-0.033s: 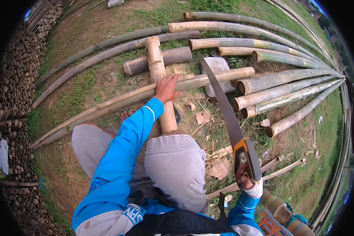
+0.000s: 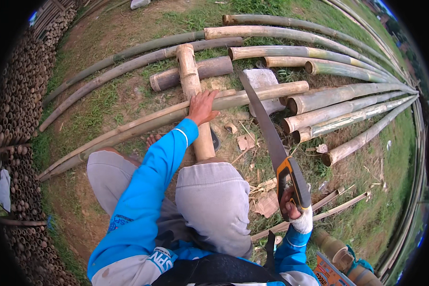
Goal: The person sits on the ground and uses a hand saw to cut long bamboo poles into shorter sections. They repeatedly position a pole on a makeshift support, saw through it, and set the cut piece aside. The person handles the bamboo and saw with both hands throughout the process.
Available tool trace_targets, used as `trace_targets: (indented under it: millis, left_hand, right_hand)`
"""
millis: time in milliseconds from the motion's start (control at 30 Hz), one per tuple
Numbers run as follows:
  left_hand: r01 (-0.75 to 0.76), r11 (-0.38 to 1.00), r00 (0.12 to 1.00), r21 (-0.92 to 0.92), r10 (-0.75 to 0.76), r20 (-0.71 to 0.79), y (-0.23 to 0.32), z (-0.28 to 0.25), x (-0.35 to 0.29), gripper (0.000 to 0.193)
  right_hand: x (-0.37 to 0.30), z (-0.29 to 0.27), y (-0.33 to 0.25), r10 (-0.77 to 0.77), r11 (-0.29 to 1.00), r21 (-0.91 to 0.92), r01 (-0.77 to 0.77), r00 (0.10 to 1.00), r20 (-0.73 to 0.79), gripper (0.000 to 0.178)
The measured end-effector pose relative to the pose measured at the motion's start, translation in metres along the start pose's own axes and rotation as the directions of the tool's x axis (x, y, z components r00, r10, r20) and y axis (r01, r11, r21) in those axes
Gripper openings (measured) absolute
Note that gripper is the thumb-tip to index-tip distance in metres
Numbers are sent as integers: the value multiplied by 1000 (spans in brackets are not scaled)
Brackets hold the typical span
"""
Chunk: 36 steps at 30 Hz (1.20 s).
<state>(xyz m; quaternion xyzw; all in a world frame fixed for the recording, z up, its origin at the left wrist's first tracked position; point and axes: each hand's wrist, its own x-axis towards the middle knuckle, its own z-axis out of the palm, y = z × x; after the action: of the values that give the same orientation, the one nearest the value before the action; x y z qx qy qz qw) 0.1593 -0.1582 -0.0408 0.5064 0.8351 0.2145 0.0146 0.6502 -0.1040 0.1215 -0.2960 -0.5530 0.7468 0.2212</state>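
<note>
A long bamboo pole [image 2: 283,89] lies across a thick upright-looking bamboo piece [image 2: 189,78], with a thinner bamboo strip [image 2: 226,93] alongside it. My left hand [image 2: 203,107] is closed over the pole and strip where they cross the thick piece. In my right hand [image 2: 290,205] is the orange-and-black handle of a handsaw [image 2: 268,121]. Its blade points up and away, crossing in front of the pole near its right end. Whether the teeth touch the pole I cannot tell. A whitish glove or wrap covers my right wrist.
A pale stone block [image 2: 262,78] sits behind the blade, and a dark bamboo log [image 2: 214,68] lies behind the crossing. Several bamboo poles [image 2: 348,95] fan out at the right. Stacked bamboo [image 2: 21,100] stands at far left. Cut scraps [image 2: 267,204] litter the ground.
My right hand and the saw handle have shifted a little to the left and away from me. My left hand, the pole and the strip stay in place.
</note>
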Motion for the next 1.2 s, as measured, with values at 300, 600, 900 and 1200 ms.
trace_targets:
  millis: [300, 600, 900, 1200]
  left_hand:
    - [16, 1000, 999, 27, -15, -47, 1, -9, -1, 82]
    - [-1, 998, 994, 67, 9, -113, 3, -10, -6, 83]
    - [-1, 997, 994, 83, 10, -111, -2, -7, -5, 85]
    - [11, 999, 998, 41, -8, -60, 4, -7, 0, 81]
  right_hand:
    - [147, 87, 72, 18, 998, 66, -24, 994, 104, 45]
    - [154, 76, 78, 327, 279, 874, -398, 895, 302, 25]
    - [156, 78, 85, -19, 996, 94, 11, 996, 90, 30]
    - [103, 89, 53, -163, 902, -396, 173, 985, 58, 64]
